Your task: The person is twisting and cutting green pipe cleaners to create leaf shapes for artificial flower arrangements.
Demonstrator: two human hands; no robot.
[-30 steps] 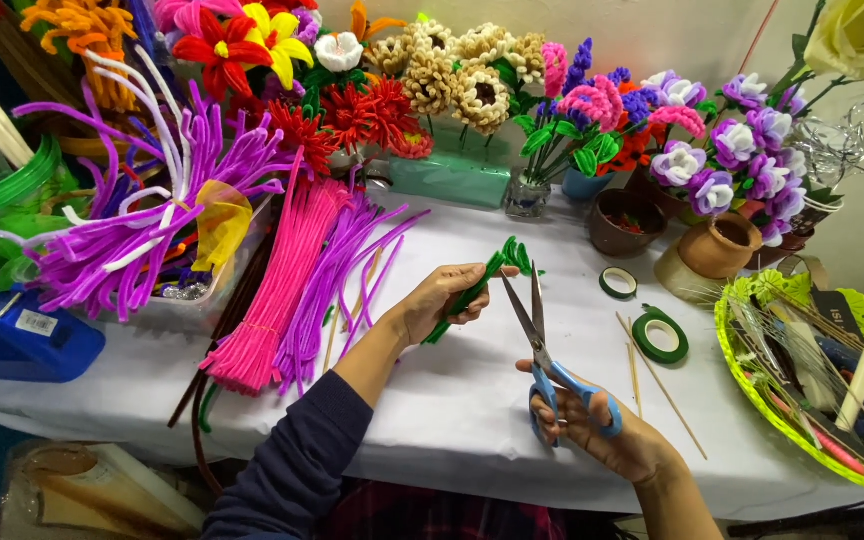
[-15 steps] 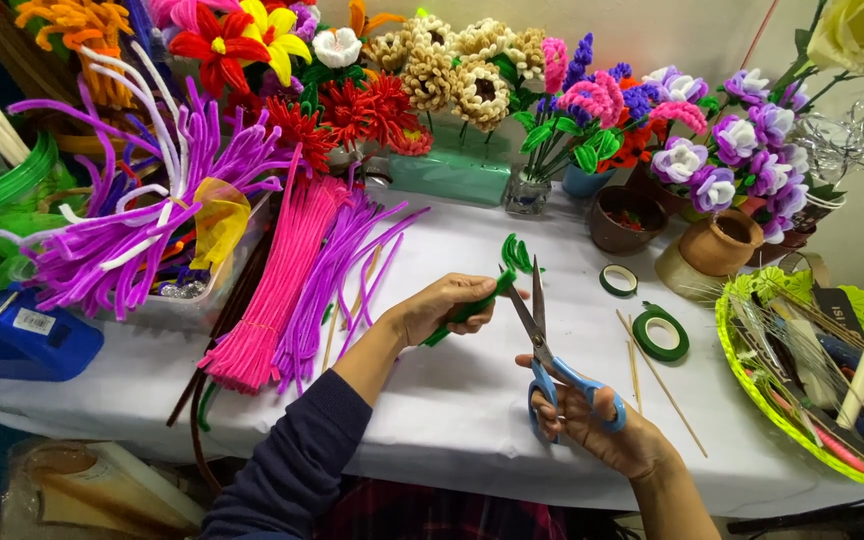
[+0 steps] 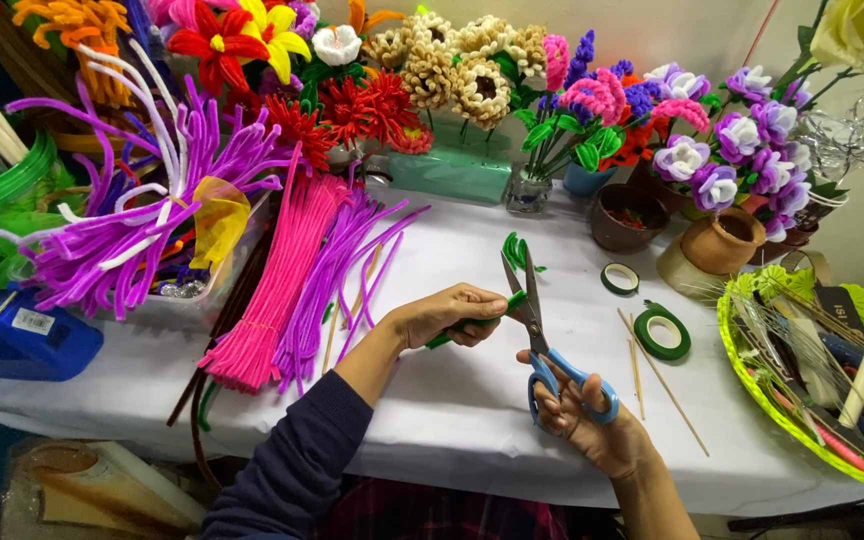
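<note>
Green pipe-cleaner stem (image 3: 497, 308) lies in our left hand (image 3: 449, 315), which is clenched around its middle; its long axis runs from lower left up toward the right, and looped green ends (image 3: 515, 250) rise beyond the scissors (image 3: 537, 335). Our right hand (image 3: 592, 425) grips the blue handles, blades slightly parted and pointing up and away from us, crossing the stem just beside the left fingers. White tablecloth (image 3: 452, 400) around both hands lies open; two rolls of green tape (image 3: 662, 332) and thin wooden sticks (image 3: 652, 375) sit near on the right. How much stem our fist hides we cannot tell.
</note>
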